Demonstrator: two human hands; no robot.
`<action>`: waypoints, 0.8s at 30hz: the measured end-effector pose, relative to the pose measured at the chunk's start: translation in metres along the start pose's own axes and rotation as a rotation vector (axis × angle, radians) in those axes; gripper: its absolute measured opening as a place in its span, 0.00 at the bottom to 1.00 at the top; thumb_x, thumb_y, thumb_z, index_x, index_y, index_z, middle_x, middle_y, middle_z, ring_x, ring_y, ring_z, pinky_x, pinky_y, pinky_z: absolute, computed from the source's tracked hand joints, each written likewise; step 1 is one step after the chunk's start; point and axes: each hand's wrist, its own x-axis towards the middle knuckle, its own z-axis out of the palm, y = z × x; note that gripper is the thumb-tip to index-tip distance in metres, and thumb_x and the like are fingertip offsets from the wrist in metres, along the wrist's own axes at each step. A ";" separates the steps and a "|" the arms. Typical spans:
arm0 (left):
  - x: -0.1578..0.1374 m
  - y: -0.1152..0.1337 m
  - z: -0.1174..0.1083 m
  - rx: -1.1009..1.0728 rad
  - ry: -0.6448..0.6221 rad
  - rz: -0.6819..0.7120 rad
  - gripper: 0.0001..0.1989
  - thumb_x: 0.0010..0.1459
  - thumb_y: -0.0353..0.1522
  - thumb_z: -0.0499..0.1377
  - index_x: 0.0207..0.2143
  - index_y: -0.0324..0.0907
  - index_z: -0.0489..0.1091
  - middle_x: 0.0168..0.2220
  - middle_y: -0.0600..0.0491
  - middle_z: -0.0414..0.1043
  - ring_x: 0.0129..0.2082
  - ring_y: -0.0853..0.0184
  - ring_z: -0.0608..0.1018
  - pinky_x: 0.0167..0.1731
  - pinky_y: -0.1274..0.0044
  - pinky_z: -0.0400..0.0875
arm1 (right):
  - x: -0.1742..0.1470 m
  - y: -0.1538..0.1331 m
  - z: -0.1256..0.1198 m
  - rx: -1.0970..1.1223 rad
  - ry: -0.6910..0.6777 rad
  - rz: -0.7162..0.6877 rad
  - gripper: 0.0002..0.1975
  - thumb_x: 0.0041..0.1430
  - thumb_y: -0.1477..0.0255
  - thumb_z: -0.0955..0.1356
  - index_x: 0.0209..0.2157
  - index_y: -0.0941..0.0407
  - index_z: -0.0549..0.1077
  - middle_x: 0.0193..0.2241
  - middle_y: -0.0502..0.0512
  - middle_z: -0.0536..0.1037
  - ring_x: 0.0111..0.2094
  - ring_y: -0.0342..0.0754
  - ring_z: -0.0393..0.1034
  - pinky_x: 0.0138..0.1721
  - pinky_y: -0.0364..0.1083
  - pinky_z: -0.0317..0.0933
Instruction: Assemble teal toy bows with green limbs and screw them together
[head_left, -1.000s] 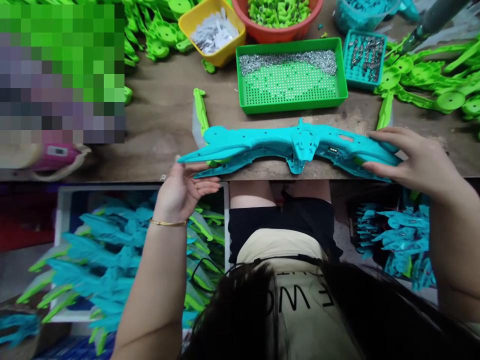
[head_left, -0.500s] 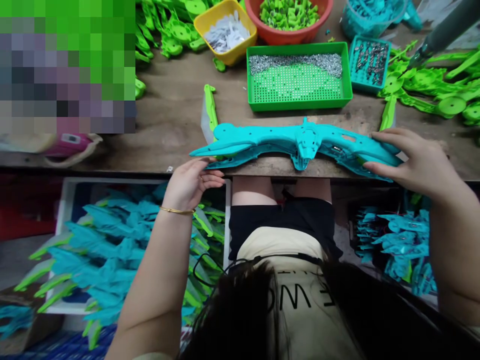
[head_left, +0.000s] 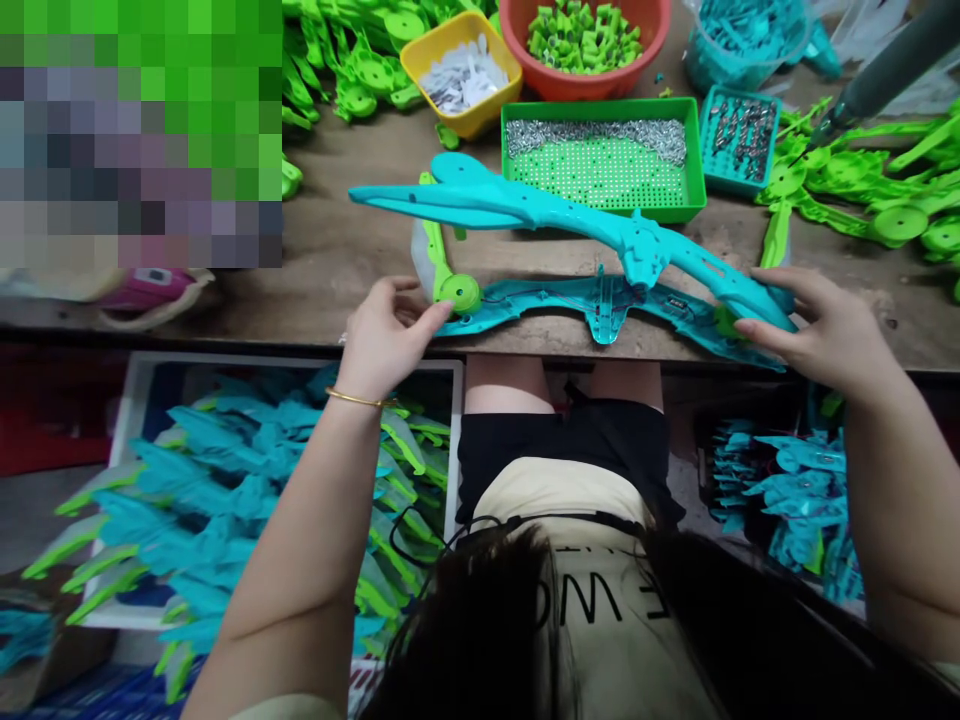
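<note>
A turquoise bow-shaped plastic shell is in two halves at the bench edge. The lower shell half (head_left: 517, 297) lies with its inside facing up, wires and a central bracket showing. Above it, tilted up at the left, the upper shell half (head_left: 517, 205) still meets the lower one at the right end. My left hand (head_left: 394, 335) is closed on the lower half's left end, thumb beside the round hub of a lime-green limb (head_left: 459, 293). At the right end my right hand (head_left: 817, 320) pinches both halves together near a second green limb (head_left: 777, 235).
Beyond the shell stand a green tray of screws (head_left: 600, 212), a turquoise tray of metal parts (head_left: 739, 180), a yellow bin (head_left: 480, 115) and a red bowl (head_left: 585, 85). A power screwdriver (head_left: 870, 95) hangs at upper right. Below left, a white crate (head_left: 135, 400) holds assembled bows.
The upper shell half has lifted at its left end, opening the shell and baring the green hub. My left hand has shifted its hold on the left end; my right hand stays put.
</note>
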 end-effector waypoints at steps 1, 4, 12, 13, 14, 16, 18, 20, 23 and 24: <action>0.002 0.004 0.002 0.034 0.002 0.020 0.36 0.48 0.51 0.62 0.54 0.40 0.66 0.37 0.50 0.74 0.36 0.62 0.77 0.41 0.70 0.72 | 0.000 0.000 0.000 0.005 0.000 0.003 0.31 0.50 0.55 0.71 0.55 0.52 0.72 0.52 0.59 0.76 0.52 0.59 0.73 0.53 0.57 0.67; 0.007 0.018 0.013 0.120 0.003 0.028 0.43 0.45 0.51 0.63 0.59 0.39 0.61 0.42 0.46 0.72 0.44 0.56 0.76 0.48 0.66 0.69 | 0.000 0.000 -0.001 0.014 -0.005 0.003 0.31 0.50 0.54 0.71 0.55 0.52 0.72 0.53 0.59 0.76 0.53 0.60 0.72 0.54 0.58 0.66; 0.010 0.031 0.027 0.184 0.074 0.005 0.39 0.47 0.49 0.62 0.60 0.43 0.63 0.47 0.44 0.66 0.53 0.49 0.71 0.56 0.62 0.65 | 0.001 0.000 -0.001 0.016 -0.032 0.014 0.32 0.50 0.53 0.70 0.55 0.51 0.72 0.54 0.58 0.75 0.53 0.60 0.71 0.55 0.60 0.65; 0.009 0.031 0.026 0.184 0.072 0.009 0.39 0.47 0.48 0.62 0.60 0.44 0.63 0.48 0.44 0.65 0.54 0.49 0.71 0.56 0.63 0.65 | 0.001 0.000 -0.001 0.013 -0.032 0.011 0.32 0.50 0.53 0.70 0.55 0.51 0.72 0.54 0.58 0.75 0.53 0.60 0.71 0.55 0.60 0.65; 0.009 0.031 0.026 0.185 0.069 0.010 0.38 0.47 0.48 0.62 0.60 0.45 0.64 0.47 0.45 0.65 0.54 0.49 0.71 0.57 0.63 0.64 | 0.001 0.000 -0.001 0.010 -0.032 0.007 0.32 0.50 0.53 0.70 0.55 0.51 0.72 0.53 0.58 0.75 0.53 0.60 0.71 0.55 0.60 0.65; 0.008 0.031 0.025 0.186 0.069 0.009 0.38 0.47 0.48 0.63 0.60 0.46 0.64 0.47 0.46 0.65 0.54 0.50 0.71 0.57 0.64 0.64 | 0.001 0.000 -0.001 0.003 -0.036 0.004 0.32 0.50 0.52 0.70 0.55 0.51 0.72 0.53 0.58 0.75 0.53 0.61 0.71 0.55 0.60 0.66; 0.008 0.031 0.025 0.186 0.073 0.005 0.39 0.47 0.48 0.63 0.60 0.46 0.64 0.46 0.46 0.65 0.54 0.50 0.72 0.58 0.65 0.64 | 0.001 0.000 -0.002 -0.002 -0.038 0.004 0.32 0.50 0.51 0.70 0.55 0.50 0.72 0.53 0.58 0.75 0.53 0.61 0.71 0.55 0.60 0.66; 0.008 0.032 0.025 0.182 0.077 0.000 0.39 0.46 0.48 0.63 0.60 0.46 0.64 0.46 0.46 0.66 0.54 0.50 0.71 0.58 0.65 0.64 | 0.001 -0.001 -0.003 -0.016 -0.037 -0.001 0.32 0.50 0.51 0.69 0.55 0.50 0.72 0.53 0.59 0.75 0.54 0.61 0.71 0.55 0.60 0.65; 0.007 0.033 0.023 0.156 0.063 0.016 0.39 0.46 0.48 0.64 0.59 0.44 0.65 0.46 0.45 0.67 0.55 0.50 0.70 0.58 0.64 0.64 | 0.001 -0.005 -0.004 -0.063 -0.031 -0.023 0.30 0.51 0.53 0.69 0.55 0.51 0.72 0.53 0.60 0.76 0.53 0.61 0.71 0.53 0.59 0.66; 0.007 0.033 0.021 0.124 0.039 0.017 0.38 0.46 0.48 0.64 0.58 0.43 0.65 0.46 0.45 0.68 0.55 0.50 0.70 0.58 0.64 0.64 | 0.000 -0.007 -0.005 -0.081 -0.032 -0.035 0.30 0.51 0.54 0.69 0.55 0.51 0.72 0.53 0.60 0.75 0.53 0.61 0.71 0.53 0.58 0.67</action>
